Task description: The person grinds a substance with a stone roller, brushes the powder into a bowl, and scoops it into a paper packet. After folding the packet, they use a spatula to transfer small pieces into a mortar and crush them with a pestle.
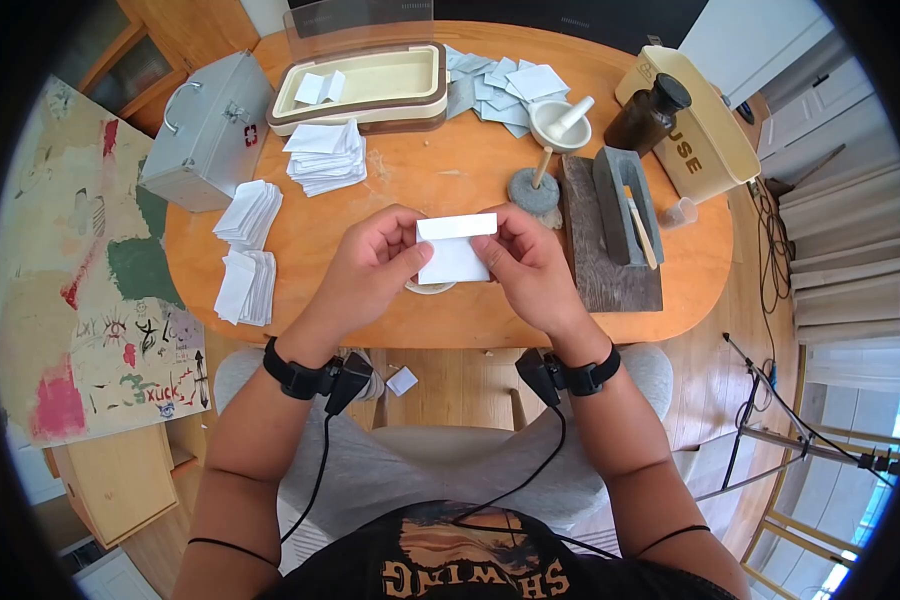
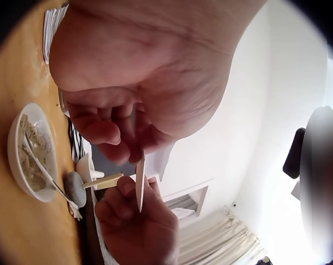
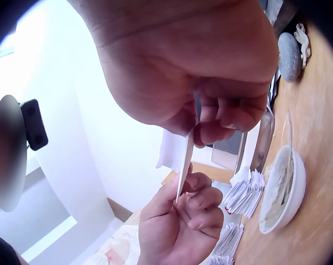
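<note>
We see the white paper packet (image 1: 454, 264) between both hands, above the bowl (image 3: 296, 201) — left hand (image 1: 375, 258) and right hand (image 1: 527, 262) pinch opposite sides, neither nearer. Its flap (image 1: 456, 227) runs left-to-right along the far edge. Head view mostly hides the bowl; wrist views show its contents, and the packet nearly edge-on.
</note>
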The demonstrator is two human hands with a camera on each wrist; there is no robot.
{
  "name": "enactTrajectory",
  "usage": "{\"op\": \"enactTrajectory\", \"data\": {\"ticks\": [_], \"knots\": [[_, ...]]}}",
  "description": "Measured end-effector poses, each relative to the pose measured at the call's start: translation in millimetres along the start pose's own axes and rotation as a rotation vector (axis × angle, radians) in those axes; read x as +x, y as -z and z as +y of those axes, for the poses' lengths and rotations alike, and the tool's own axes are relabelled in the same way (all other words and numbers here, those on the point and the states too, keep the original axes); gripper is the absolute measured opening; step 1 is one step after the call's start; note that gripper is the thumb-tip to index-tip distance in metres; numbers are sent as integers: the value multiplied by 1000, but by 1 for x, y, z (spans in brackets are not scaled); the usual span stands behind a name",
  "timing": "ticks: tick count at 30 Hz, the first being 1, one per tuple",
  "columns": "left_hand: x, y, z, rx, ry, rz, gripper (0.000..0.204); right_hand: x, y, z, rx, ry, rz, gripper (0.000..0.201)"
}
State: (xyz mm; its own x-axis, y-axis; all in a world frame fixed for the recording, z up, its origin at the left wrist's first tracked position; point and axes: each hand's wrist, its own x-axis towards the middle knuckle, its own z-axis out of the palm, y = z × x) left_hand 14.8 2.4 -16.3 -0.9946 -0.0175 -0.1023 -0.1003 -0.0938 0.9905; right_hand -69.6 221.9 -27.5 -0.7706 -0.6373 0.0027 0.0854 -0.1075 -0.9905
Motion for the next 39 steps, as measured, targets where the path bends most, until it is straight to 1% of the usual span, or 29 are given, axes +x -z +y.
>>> {"op": "enactTrajectory", "data": {"ticks": [1,3,5,7,9,10,12,14,16,18,19,20,21,22,24,26,28,29,30,31,32,33,34,35,36,37,39], "knots": [[0,2,0,13,23,-9,19,-1,-1,-1,0,0,0,10],[0,0,4,19,38,0,18,-4,-8,-11,101,69,28,13],[0,-1,4,23,53,10,18,-4,-3,-15,104,44,27,13],[-1,-4,1,46,-7,18,17,-3,-1,-14,106,17,25,14],[-1,-6,0,34,-7,18,18,-2,-1,-11,-43,17,80,14],[-1,-7,0,24,-9,18,18,-3,-1,-9,-43,16,80,14],[-1,-7,0,35,-10,10,19,-4,0,-7,-115,93,74,14],[-2,-6,3,47,-13,3,19,-5,-1,-7,-129,114,75,14],[-3,-3,8,40,47,-31,21,-5,1,-7,-143,134,74,14],[-2,1,4,17,16,-55,20,-4,3,-7,-283,336,61,15],[-2,3,1,-4,-16,-79,20,-5,4,-9,-284,336,61,15],[-2,0,0,-5,-16,-79,20,-7,4,-15,-455,497,70,20],[-2,-6,-2,5,-88,-20,21,-8,4,-18,-627,658,78,25],[-2,-9,-2,15,-161,40,22,-8,3,-19,-627,659,77,25],[-2,-10,1,5,-137,36,26,-10,0,-19,-722,797,177,35],[-2,-11,1,-7,-113,30,30,-10,-2,-18,-726,793,185,35],[-2,-10,-4,61,-138,-2,33,-10,-4,-17,-731,790,193,36],[-3,-9,-6,61,-138,-3,33,-10,-4,-16,-669,718,186,33],[-3,-8,-8,203,-218,14,29,-10,-4,-15,-608,647,180,30],[-3,-8,-8,347,-299,31,26,-10,-5,-16,-608,647,180,30],[-4,-9,-8,346,-299,31,26,-9,-7,-19,-579,606,198,26],[-5,-10,-8,286,-241,51,24,-9,-8,-20,-549,565,216,22],[-5,-11,-7,226,-184,70,23,-9,-7,-21,-549,565,216,22],[-5,-11,-5,226,-183,70,23,-9,-4,-21,-532,510,171,19],[-6,-12,-2,184,-135,71,22,-8,-3,-22,-515,456,127,17],[-6,-13,1,142,-87,72,22,-8,-2,-20,-515,456,127,17],[-7,-17,4,129,-109,79,19,-8,-1,-16,-511,425,137,15]]}}
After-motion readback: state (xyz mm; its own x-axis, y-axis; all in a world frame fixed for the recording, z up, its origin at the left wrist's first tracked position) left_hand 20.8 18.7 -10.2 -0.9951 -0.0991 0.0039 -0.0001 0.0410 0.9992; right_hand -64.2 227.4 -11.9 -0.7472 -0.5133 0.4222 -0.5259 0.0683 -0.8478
